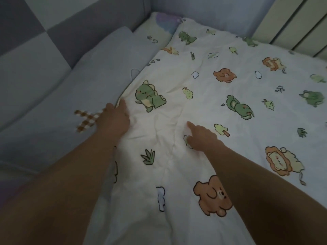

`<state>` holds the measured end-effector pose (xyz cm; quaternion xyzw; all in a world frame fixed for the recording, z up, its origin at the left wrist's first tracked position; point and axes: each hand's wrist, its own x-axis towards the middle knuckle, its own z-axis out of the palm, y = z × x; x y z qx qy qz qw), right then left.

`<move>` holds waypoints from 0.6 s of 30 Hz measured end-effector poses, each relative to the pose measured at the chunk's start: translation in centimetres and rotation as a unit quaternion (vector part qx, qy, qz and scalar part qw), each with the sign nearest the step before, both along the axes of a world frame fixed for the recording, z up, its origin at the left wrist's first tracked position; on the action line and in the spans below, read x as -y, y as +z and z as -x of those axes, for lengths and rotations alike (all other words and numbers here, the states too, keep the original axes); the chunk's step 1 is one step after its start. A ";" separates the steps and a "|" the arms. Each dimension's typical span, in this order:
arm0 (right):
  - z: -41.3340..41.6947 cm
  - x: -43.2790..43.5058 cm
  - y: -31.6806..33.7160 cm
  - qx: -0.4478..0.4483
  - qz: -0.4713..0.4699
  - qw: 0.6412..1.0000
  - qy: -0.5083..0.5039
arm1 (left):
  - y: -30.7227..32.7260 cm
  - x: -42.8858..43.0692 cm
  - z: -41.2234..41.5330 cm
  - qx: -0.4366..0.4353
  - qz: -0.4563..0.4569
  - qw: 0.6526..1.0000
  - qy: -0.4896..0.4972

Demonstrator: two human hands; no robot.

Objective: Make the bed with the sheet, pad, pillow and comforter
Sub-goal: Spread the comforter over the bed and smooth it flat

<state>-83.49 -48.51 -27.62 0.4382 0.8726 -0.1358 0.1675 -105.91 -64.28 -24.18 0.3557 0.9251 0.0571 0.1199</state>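
Note:
A white comforter printed with green dinosaurs, brown bears and lions lies spread over most of the bed. My left hand rests on its left edge, fingers laid over the hem near a dinosaur print. My right hand lies on the comforter's middle with the index finger stretched out and the other fingers curled against the fabric. A plain blue-grey pillow lies along the bed's left side. A strip of printed sheet or pad shows at the far corner beyond the comforter.
A padded grey and white headboard wall rises on the left. A blue-grey padded rail closes the far end. A pale ribbed panel stands at the back right. A brown checked bow sits on the pillow fabric by my left hand.

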 end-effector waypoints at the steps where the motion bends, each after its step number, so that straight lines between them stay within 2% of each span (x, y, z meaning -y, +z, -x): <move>1: 0.2 0.4 0.1 0.000 -0.002 1.000 0.000 | 0.1 0.2 0.1 0.022 -0.015 1.000 0.004; 5: 0.7 2.4 1.5 -0.008 -0.009 1.000 0.006 | 1.2 1.8 0.0 0.134 -0.096 0.985 0.048; 8: 0.4 4.0 3.1 -0.021 -0.008 1.000 0.019 | 1.9 4.0 -1.2 0.164 -0.145 0.972 0.089; 13: -0.8 7.9 5.2 -0.045 -0.014 0.996 0.071 | 0.8 10.5 -4.3 0.223 -0.086 0.966 0.104; 18: -1.7 11.6 6.0 -0.083 -0.014 0.990 0.112 | -0.8 13.4 -8.9 0.270 -0.075 0.952 0.122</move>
